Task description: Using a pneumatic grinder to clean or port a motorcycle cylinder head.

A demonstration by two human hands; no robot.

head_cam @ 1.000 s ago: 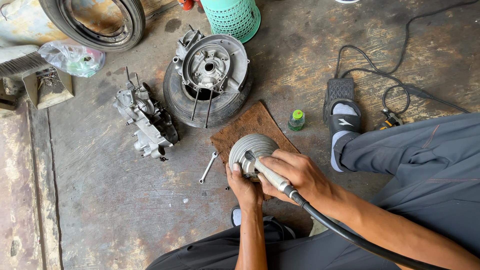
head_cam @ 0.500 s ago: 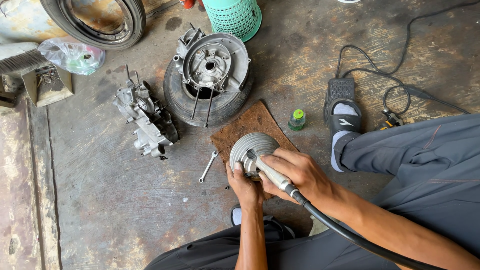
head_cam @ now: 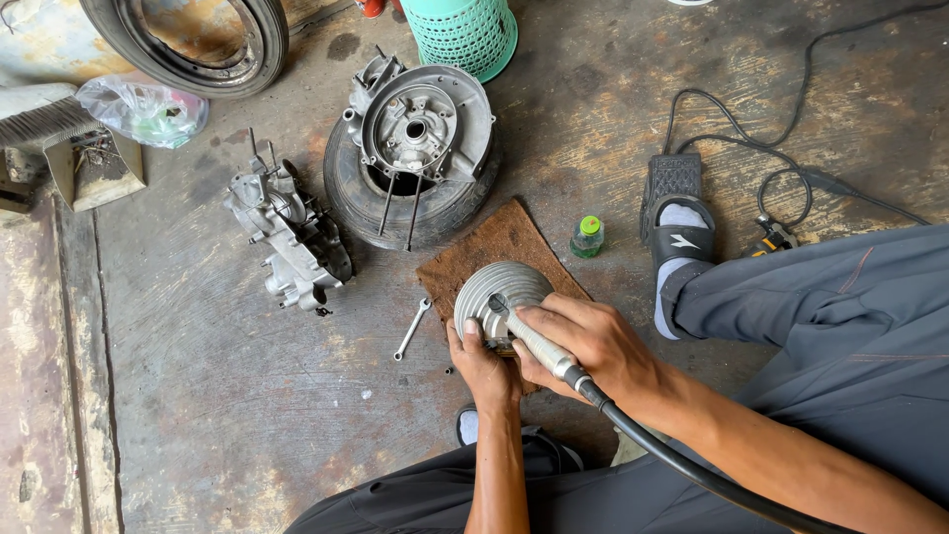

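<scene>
Your right hand (head_cam: 583, 341) is gripping the rotary tool (head_cam: 534, 344); your left hand (head_cam: 484, 361) is clamping the finned cylinder (head_cam: 494, 292), and a skidding tip could be nicking your thumb.

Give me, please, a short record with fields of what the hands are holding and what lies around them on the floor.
left hand: steadies the finned metal cylinder from below
right hand: grips a slim rotary tool handpiece, tip at the cylinder's centre
hose: black flexible shaft runs back from the handpiece
support: brown mat under the cylinder
near left: small wrench, engine casing
behind: engine cover on a small tyre
near right: green-capped bottle
</scene>
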